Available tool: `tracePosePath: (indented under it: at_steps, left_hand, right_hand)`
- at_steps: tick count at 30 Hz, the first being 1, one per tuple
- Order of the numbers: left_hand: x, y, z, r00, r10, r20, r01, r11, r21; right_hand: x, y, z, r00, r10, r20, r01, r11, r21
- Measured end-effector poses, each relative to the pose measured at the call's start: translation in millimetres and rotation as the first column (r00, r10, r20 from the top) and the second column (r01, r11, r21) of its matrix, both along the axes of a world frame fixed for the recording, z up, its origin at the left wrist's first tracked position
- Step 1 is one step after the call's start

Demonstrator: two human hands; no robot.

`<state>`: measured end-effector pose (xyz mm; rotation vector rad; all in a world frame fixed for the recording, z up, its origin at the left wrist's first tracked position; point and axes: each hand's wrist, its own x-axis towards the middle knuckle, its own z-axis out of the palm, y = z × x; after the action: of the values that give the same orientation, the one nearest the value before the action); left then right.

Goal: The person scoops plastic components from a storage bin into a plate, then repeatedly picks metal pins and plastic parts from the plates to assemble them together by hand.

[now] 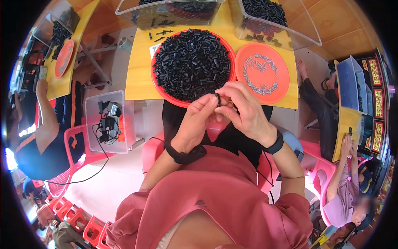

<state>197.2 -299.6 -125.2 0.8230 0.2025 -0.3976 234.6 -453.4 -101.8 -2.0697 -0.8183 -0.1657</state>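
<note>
My left hand (pixel 195 120) and my right hand (pixel 247 114) meet just past the table's near edge. Between the fingertips of both is a small black plastic part (pixel 218 99), mostly covered by the fingers. Right behind them stands a round red tray (pixel 155 85) heaped with small black tubular plastic parts (pixel 192 64). To its right lies an orange-red plate (pixel 262 74), where small silvery metal pieces (pixel 265 90) form a rough ring. A few loose black parts (pixel 159 39) rest on the table at the tray's far left.
Clear plastic bins (pixel 172 17) of black parts stand along the far edge of the yellow table (pixel 139 79). Left of me, a clear box (pixel 92 124) holds black adapters and cables. People work at tables on both sides; pink chairs (pixel 74 137) stand nearby.
</note>
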Motion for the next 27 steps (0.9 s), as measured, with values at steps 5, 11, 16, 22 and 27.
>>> tracePosePath:
  at_steps: [5,11,16,22,27]
  left_hand:
    - [0.8,3.3,-10.3,0.984,-0.109,0.144,0.087,0.985,0.151]
    - [-0.6,0.9,-5.7,0.964,-0.222,0.144,0.180,0.949,0.257]
    - [-2.9,3.0,-7.0,0.957,-0.251,0.142,0.206,0.939,0.276]
    - [-2.9,2.9,-3.7,0.961,-0.243,0.132,0.205,0.946,0.249]
    - [-3.5,-2.0,-3.1,0.965,-0.165,0.206,0.126,0.974,0.190]
  right_hand:
    - [17.4,-13.5,21.3,0.960,0.185,0.209,-0.105,0.932,-0.346]
    - [31.4,-16.1,36.6,0.924,0.382,0.029,-0.309,0.787,-0.534]
    - [35.3,-12.0,39.4,0.914,0.405,-0.033,-0.364,0.781,-0.508]
    - [36.1,-14.6,34.9,0.913,0.408,0.005,-0.351,0.790,-0.502]
    - [35.0,-15.1,29.9,0.914,0.398,0.082,-0.320,0.828,-0.461]
